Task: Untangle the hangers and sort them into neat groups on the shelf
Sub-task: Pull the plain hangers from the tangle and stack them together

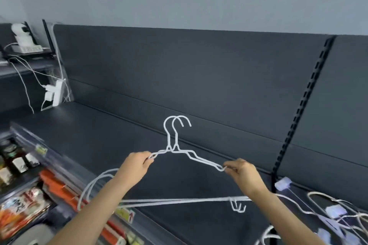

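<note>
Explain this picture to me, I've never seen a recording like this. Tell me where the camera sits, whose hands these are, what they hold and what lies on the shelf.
There is no machine here. A person wears one wide-angle camera on the head, so you look forward and down along their own bare arms. The left hand and the right hand each pinch one shoulder end of a pair of white wire hangers, held together above the dark shelf with the hooks pointing up. More white hangers lie on the shelf under the arms, and a tangled heap sits at the right. At the shelf's far left is a white power strip with cables. Packaged goods fill the lower shelf.
</note>
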`<state>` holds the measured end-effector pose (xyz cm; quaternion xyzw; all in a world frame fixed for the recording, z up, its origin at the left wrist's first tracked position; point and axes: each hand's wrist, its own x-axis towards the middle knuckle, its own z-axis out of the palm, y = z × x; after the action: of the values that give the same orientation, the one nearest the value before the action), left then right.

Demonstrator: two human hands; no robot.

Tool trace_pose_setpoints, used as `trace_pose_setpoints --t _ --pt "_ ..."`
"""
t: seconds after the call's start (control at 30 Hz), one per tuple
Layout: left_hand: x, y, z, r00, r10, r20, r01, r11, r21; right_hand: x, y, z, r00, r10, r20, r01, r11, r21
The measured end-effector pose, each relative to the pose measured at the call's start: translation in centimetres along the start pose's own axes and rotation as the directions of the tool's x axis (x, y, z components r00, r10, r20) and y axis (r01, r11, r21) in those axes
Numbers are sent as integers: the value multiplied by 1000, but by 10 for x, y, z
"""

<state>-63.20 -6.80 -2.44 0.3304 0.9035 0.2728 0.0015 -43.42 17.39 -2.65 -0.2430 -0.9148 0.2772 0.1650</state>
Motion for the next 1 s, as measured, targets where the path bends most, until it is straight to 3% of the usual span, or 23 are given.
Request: trace_pose_setpoints --t 0.17,0.33,0.47,0.57,0.73,0.87,1.0 --pt "19 -64 -4 987 -158 11 158 987 12 32 -33 37 999 25 19 -23 990 -137" --pt "47 -90 -5 937 -345 50 348 933 -96 37 -34 53 988 139 64 -130 984 -125" --pt "59 -87 6 917 -374 140 375 927 25 35 -30 60 981 188 57 -180 976 -124" --pt "59 -80 16 919 -360 161 336 929 157 32 -27 60 982 184 46 -177 975 -133" --pt "61 -63 20 962 -267 59 211 863 459 21 -21 58 985 170 36 -159 963 -216" --pt "59 -29 26 998 -58 35 37 905 425 6 -16 53 983 179 32 -163 948 -275" --pt "44 16 40 985 127 114 -158 932 327 -17 -9 34 982 188 2 -176 924 -339"
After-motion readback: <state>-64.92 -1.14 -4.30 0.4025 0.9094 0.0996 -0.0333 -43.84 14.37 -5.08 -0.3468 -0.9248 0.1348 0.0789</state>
